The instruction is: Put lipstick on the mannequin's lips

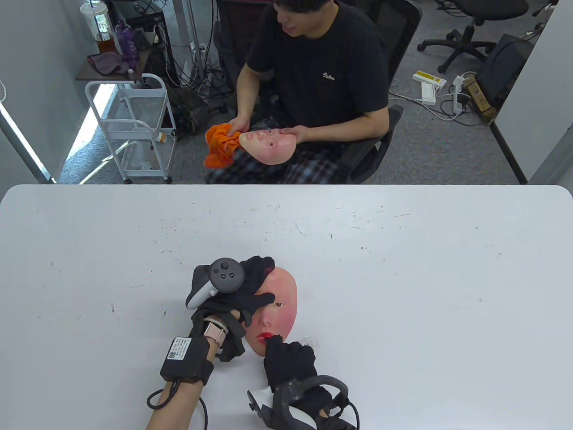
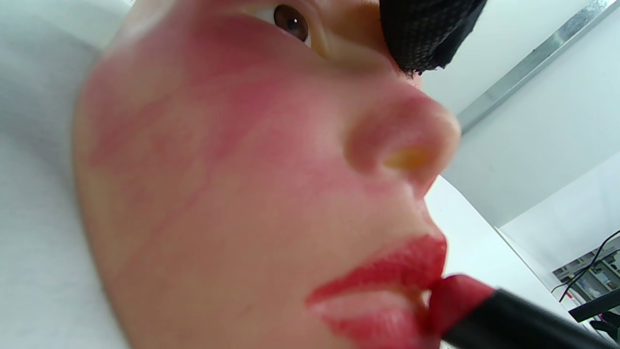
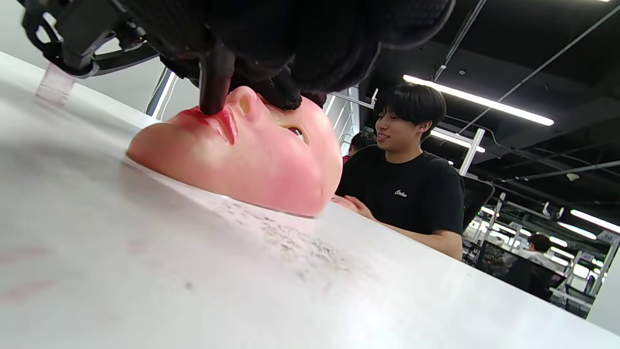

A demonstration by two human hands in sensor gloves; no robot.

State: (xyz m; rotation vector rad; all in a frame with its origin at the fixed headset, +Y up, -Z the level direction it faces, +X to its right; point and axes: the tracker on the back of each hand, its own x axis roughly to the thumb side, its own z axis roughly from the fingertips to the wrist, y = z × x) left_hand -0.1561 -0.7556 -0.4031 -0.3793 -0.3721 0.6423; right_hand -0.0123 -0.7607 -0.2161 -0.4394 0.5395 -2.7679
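A pink mannequin face point(image 1: 281, 309) lies face-up on the white table point(image 1: 403, 277), its lips point(image 1: 267, 336) painted red. My left hand point(image 1: 244, 286) rests on its forehead and left side, holding it. My right hand point(image 1: 286, 358) holds a black lipstick point(image 3: 213, 89) with its red tip touching the lips. In the left wrist view the red tip point(image 2: 453, 300) sits at the seam of the lips point(image 2: 387, 286), and one gloved finger point(image 2: 426, 34) lies near the eye. In the right wrist view the face point(image 3: 242, 155) lies flat under my hand.
Across the table a seated person in a black shirt point(image 1: 322, 76) holds a second mask point(image 1: 268, 144) and an orange cloth point(image 1: 220, 145). A white cart point(image 1: 134, 125) stands at the far left. Reddish smudges mark the table point(image 3: 29, 271) near me.
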